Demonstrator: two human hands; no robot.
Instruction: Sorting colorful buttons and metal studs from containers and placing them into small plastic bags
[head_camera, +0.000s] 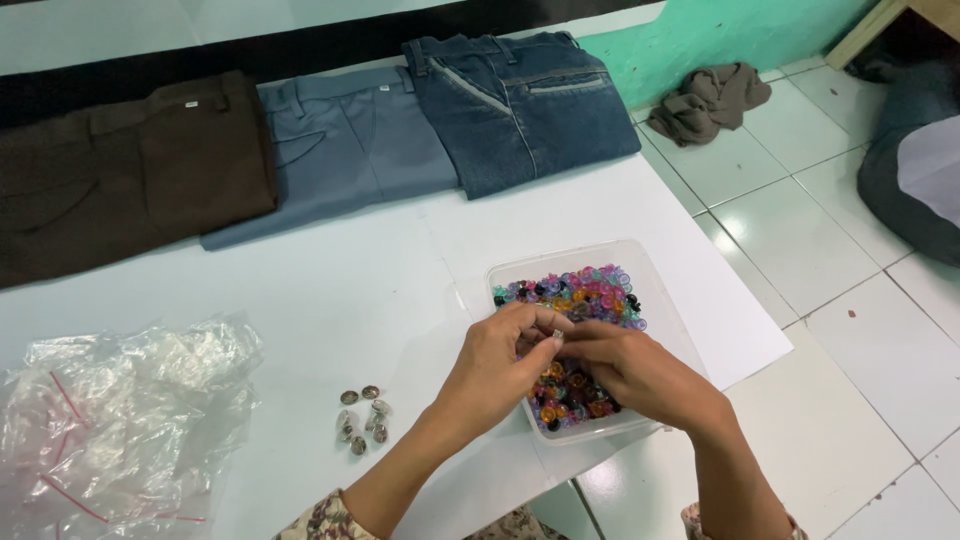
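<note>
The left hand (497, 362) and the right hand (630, 372) meet over the near half of a clear plastic tub (655, 268), fingertips drawn together on one small silvery metal piece (558, 338), apparently a button of the same kind as those lying loose on the table. The piece sits pinched between the thumb and forefinger of the left hand, with the right forefinger and thumb closing on it from the other side; which hand carries the real grip I cannot tell, since the fingers overlap there. It is too small to show a long axis. It lies at the very tips of both hands, just above the tub's contents and not touching them. Below and beyond the fingers the tub is full of coloured translucent beads (585, 290), pink, purple, blue, orange and black, heaped thickest toward its far end. To the left of the left wrist, near but apart from it, a little cluster of metal buttons (361, 415) rests on the white table (330, 290); the left hand is plainly the nearer of the two to them. Further left lies a crumpled clear plastic bag (120, 420) with thin red lines. Along the far edge of the table, well apart from the hands, three pairs of folded trousers lie side by side: brown trousers (120, 165), grey-blue trousers (345, 145) and blue jeans (520, 100).
</note>
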